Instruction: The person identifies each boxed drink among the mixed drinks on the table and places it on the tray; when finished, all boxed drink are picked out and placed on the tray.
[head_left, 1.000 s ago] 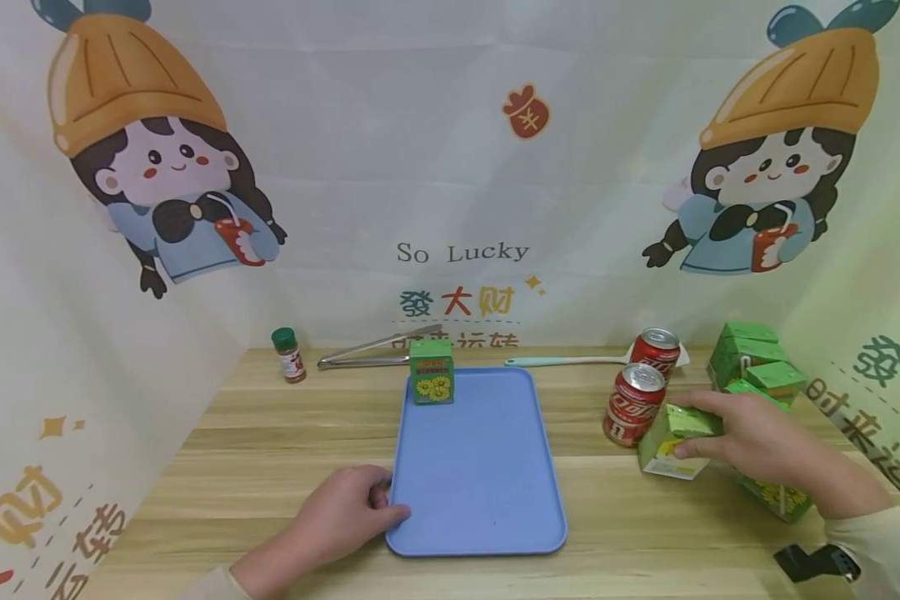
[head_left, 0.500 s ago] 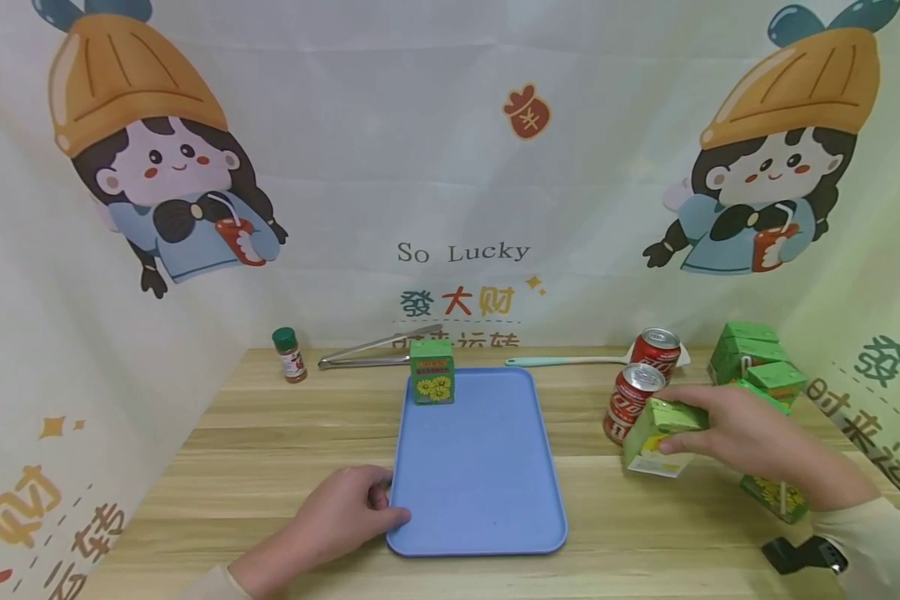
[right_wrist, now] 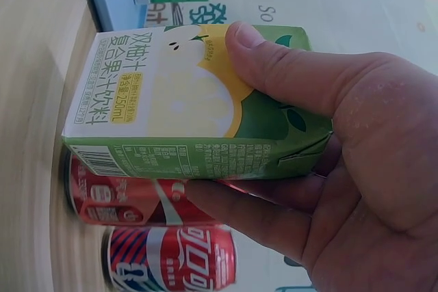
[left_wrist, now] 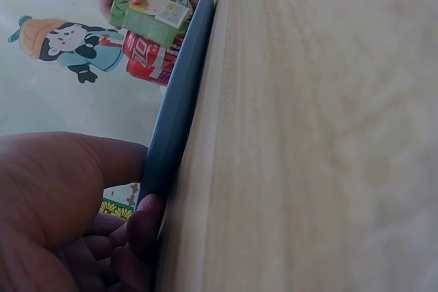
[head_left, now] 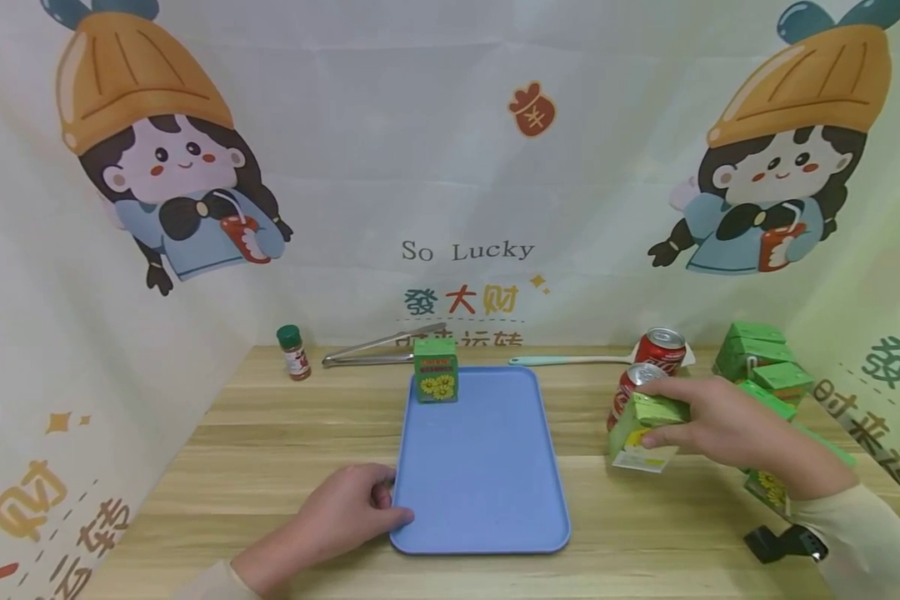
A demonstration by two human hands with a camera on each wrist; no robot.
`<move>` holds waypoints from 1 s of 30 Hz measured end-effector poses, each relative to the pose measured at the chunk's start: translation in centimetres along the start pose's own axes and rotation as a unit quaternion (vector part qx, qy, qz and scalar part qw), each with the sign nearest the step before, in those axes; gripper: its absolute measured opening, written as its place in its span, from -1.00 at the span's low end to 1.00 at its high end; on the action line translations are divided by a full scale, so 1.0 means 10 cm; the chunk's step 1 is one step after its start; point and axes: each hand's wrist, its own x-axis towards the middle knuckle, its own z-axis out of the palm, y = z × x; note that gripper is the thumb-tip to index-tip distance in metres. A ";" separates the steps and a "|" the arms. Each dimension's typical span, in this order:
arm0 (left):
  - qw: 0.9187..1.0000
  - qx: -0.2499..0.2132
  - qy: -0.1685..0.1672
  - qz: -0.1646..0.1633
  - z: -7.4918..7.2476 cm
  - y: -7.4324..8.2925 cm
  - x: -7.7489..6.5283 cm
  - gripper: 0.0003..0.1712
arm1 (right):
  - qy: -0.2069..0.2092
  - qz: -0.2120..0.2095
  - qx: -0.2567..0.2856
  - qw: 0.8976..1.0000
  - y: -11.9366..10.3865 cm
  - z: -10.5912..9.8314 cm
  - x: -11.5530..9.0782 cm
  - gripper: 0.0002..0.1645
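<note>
My right hand [head_left: 720, 427] grips a green-and-white juice box [right_wrist: 171, 100], thumb on its printed face and fingers on the opposite side. The box is tilted, and in the head view it overlaps the nearer red soda can [head_left: 628, 387]. My left hand [head_left: 352, 504] pinches the near left rim of a blue tray [head_left: 487, 475], thumb on top and fingers at its edge. A green drink carton with yellow flowers [head_left: 437, 379] stands upright at the tray's far left corner.
Behind the nearer can stands another red can [head_left: 662, 350], beside a pale-handled spatula [head_left: 570, 360]. Several green cartons [head_left: 753, 350] are grouped at the right. Metal tongs [head_left: 367, 361] and a green-capped spice bottle [head_left: 294, 357] lie toward the back left, near the patterned cloth wall.
My right hand has carried the juice box left, away from the green cartons and across the front of the nearer can. My left hand keeps its place on the tray.
</note>
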 end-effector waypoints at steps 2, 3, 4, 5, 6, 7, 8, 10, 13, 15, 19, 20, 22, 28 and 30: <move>1.000 0.000 -0.001 0.000 0.00 0.00 0.00 -0.63 | -0.001 -0.009 -0.002 1.000 -0.02 0.01 0.02 -0.20; 1.000 0.000 -0.001 0.000 0.00 0.00 0.00 -0.63 | -0.001 -0.015 -0.003 1.000 -0.03 0.02 0.03 -0.21; 1.000 0.000 -0.002 0.001 0.00 0.00 0.00 -0.63 | 0.000 -0.020 -0.005 1.000 -0.03 0.02 0.05 -0.21; 1.000 0.000 -0.002 0.002 0.00 0.00 0.00 -0.62 | 0.000 -0.025 -0.007 1.000 -0.04 0.03 0.06 -0.20; 1.000 0.000 -0.003 0.002 0.00 -0.01 -0.01 -0.62 | -0.001 -0.025 -0.009 1.000 -0.06 0.03 0.08 -0.21; 1.000 0.000 -0.003 0.002 0.01 -0.01 -0.01 -0.61 | -0.002 -0.025 -0.011 1.000 -0.07 0.04 0.09 -0.20; 1.000 0.001 -0.004 0.003 0.01 -0.01 -0.01 -0.61 | -0.001 -0.027 -0.013 1.000 -0.08 0.05 0.11 -0.21; 1.000 0.002 -0.005 0.004 0.01 -0.01 -0.01 -0.61 | -0.002 -0.028 -0.018 0.999 -0.11 0.06 0.15 -0.22; 1.000 -0.001 -0.008 0.003 0.00 -0.02 0.00 -0.61 | -0.001 -0.039 -0.020 0.999 -0.16 0.07 0.22 -0.27; 1.000 -0.002 -0.008 0.003 0.00 -0.02 0.00 -0.61 | 0.000 -0.052 -0.015 0.999 -0.19 0.08 0.26 -0.32; 1.000 0.000 -0.005 0.006 -0.01 -0.03 0.02 -0.60 | 0.000 -0.070 -0.006 0.998 -0.23 0.09 0.34 -0.37; 1.000 0.002 -0.004 0.008 -0.02 -0.03 0.03 -0.59 | -0.002 -0.071 -0.002 0.997 -0.25 0.09 0.35 -0.37; 1.000 0.003 -0.004 0.007 -0.02 -0.02 0.03 -0.58 | -0.007 -0.068 0.001 0.998 -0.27 0.10 0.39 -0.38; 1.000 0.000 -0.013 0.006 -0.04 -0.01 0.02 -0.59 | -0.042 -0.045 0.014 0.998 -0.37 0.13 0.49 -0.35; 1.000 -0.001 -0.017 0.005 -0.04 0.00 0.02 -0.59 | -0.055 -0.039 0.017 0.998 -0.40 0.15 0.53 -0.34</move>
